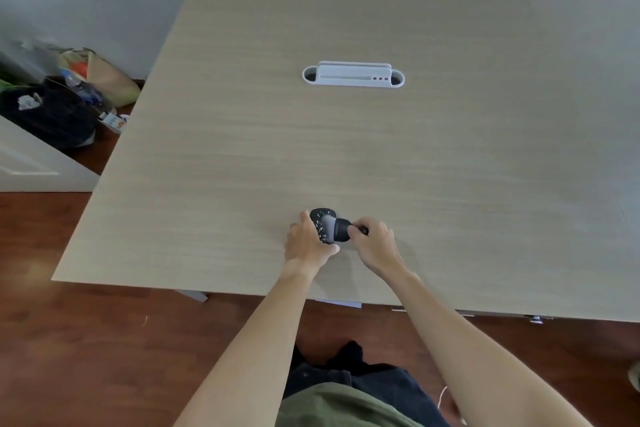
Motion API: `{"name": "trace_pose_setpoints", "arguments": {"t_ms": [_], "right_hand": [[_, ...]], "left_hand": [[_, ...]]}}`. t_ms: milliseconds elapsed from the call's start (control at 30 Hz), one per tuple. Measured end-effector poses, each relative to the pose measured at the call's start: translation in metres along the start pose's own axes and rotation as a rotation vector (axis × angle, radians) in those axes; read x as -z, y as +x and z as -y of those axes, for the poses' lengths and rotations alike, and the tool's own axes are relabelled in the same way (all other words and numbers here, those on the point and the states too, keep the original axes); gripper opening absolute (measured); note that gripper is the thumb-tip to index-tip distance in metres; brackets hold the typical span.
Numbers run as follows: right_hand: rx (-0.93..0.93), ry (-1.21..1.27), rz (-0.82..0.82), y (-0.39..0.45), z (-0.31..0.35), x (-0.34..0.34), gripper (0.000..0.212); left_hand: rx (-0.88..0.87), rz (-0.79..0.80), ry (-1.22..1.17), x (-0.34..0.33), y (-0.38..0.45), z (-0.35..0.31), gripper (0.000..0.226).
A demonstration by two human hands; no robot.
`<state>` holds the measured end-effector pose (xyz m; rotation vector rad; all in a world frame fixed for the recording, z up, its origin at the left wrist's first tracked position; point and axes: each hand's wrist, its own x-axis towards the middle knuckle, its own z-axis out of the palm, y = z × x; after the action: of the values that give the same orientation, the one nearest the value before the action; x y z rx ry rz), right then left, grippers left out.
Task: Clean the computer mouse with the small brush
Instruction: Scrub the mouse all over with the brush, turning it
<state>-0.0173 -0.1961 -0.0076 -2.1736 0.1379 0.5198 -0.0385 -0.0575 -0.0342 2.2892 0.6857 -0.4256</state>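
Clutter [65, 104] is piled on the floor at the far left, against the wall: a dark bag, a plastic water bottle [80, 85] and a tan sack can be made out, though the rest is too blurry to call. Moving right, a big light-wood table [450, 166] fills most of the view, and reddish wood flooring is seen below its near edge.

Near that front edge, a bit left of centre, the left hand [304, 244] is wrapped around the computer mouse [322, 224]. The fingers are curled over the far-left side and the thumb is tucked along the near side, so the mouse is gripped and held steady on the tabletop. The mouse is black, with small white specks scattered over its top.

Just to the right, the small brush [341, 228] is laid sideways against the mouse's right flank, its dark bristle head touching the shell. The stubby handle is pinched by the right hand [375, 246], fingertips closed on it and knuckles turned up. Both bare forearms are stretched in from the bottom of the frame.

Farther back, roughly in line with the hands, a white oval cable-port insert [353, 75] is set into the table, well apart from everything else.
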Motion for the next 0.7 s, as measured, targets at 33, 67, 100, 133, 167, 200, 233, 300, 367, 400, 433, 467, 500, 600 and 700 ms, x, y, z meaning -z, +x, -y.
{"name": "trace_pose_setpoints", "arguments": {"t_ms": [33,67,100,133,167,200,233,300,367,400,433,467,500,600,700], "right_hand": [[-0.001,-0.019,0.027,0.002,0.001,-0.001,0.020],[-0.011,-0.042,0.026,0.004,0.001,-0.002,0.020],[-0.028,-0.060,-0.002,0.006,0.002,-0.002,0.020],[-0.045,-0.069,-0.040,0.009,0.002,-0.001,0.021],[-0.050,-0.067,-0.074,0.010,0.003,-0.001,0.021],[-0.041,-0.058,-0.096,0.011,0.006,0.000,0.021],[-0.028,-0.046,-0.105,0.010,0.009,0.001,0.022],[0.000,-0.030,-0.073,0.009,0.012,0.000,0.023],[0.000,-0.051,-0.010,0.007,0.011,-0.005,0.025],[-0.011,-0.073,0.001,0.007,0.009,-0.007,0.025],[-0.034,-0.089,-0.009,0.008,0.008,-0.007,0.025],[-0.062,-0.098,-0.032,0.009,0.007,-0.006,0.024],[-0.085,-0.107,-0.059,0.010,0.007,-0.005,0.024],[-0.076,-0.114,-0.116,0.014,0.009,0.001,0.023],[-0.009,-0.046,-0.057,0.019,0.012,0.001,0.021]], "left_hand": [[0.001,-0.001,-0.001,0.000,0.000,0.000,0.078],[0.003,0.000,-0.001,0.001,0.000,-0.001,0.078],[0.008,0.005,0.002,0.002,0.001,-0.002,0.079],[0.015,0.013,0.007,0.003,0.001,-0.003,0.079],[0.022,0.020,0.014,0.005,0.000,-0.004,0.079],[0.030,0.024,0.021,0.006,-0.001,-0.006,0.077],[0.035,0.024,0.027,0.007,-0.002,-0.007,0.075],[0.045,0.024,0.021,0.006,-0.004,-0.008,0.070],[0.057,0.029,0.007,0.005,-0.006,-0.008,0.066],[0.062,0.029,0.010,0.004,-0.007,-0.008,0.066],[0.066,0.030,0.019,0.004,-0.007,-0.008,0.067],[0.070,0.031,0.027,0.004,-0.006,-0.008,0.069],[0.073,0.033,0.033,0.004,-0.006,-0.009,0.070],[0.079,0.032,0.049,0.004,-0.006,-0.011,0.073],[0.089,0.032,0.038,0.004,-0.006,-0.013,0.073]]}}
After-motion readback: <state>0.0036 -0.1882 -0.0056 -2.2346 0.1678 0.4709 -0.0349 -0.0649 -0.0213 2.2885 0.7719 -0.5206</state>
